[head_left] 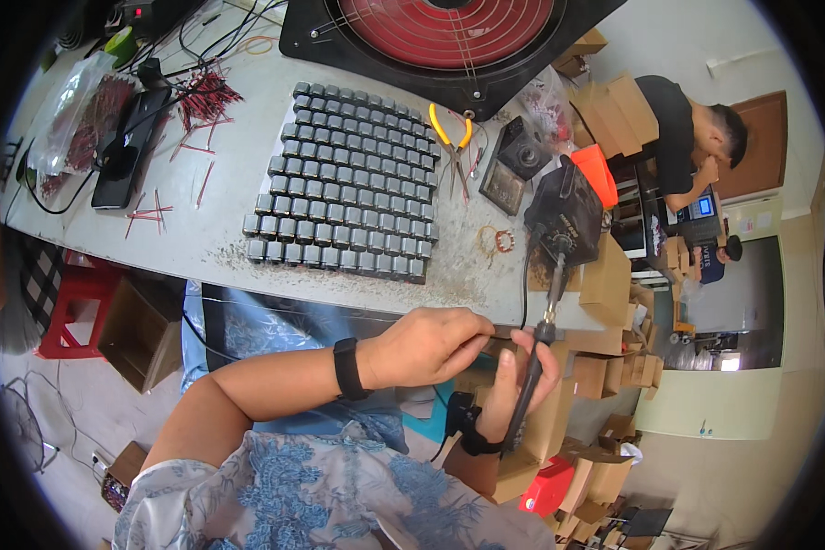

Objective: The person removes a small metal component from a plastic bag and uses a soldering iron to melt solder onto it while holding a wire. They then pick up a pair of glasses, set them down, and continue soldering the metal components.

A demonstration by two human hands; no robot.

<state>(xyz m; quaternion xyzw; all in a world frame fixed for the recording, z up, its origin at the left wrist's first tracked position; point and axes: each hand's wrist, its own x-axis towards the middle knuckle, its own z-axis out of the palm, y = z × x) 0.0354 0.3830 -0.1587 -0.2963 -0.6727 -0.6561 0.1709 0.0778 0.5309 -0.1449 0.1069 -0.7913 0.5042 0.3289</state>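
Note:
My right hand [534, 374], just past the table's front edge, is wrapped round the black handle of a soldering iron [529, 383]. Its metal barrel points up and away, overlapping a black soldering station [564, 211] with a knob. Beside it, my left hand [428, 346] has its fingers closed in a pinch; what they hold, if anything, is too small to name. Beyond my left hand, rows of small dark square-topped components [348, 179] cover a board on the table. Yellow-handled pliers [451, 145] lie to the right of them.
A big black-framed fan [449, 46] stands at the far edge. Red wire pieces [209, 96], a black phone [130, 151] and plastic bags [73, 110] lie at the left. Cardboard boxes [605, 284] crowd the right side. Another person [674, 128] sits beyond them.

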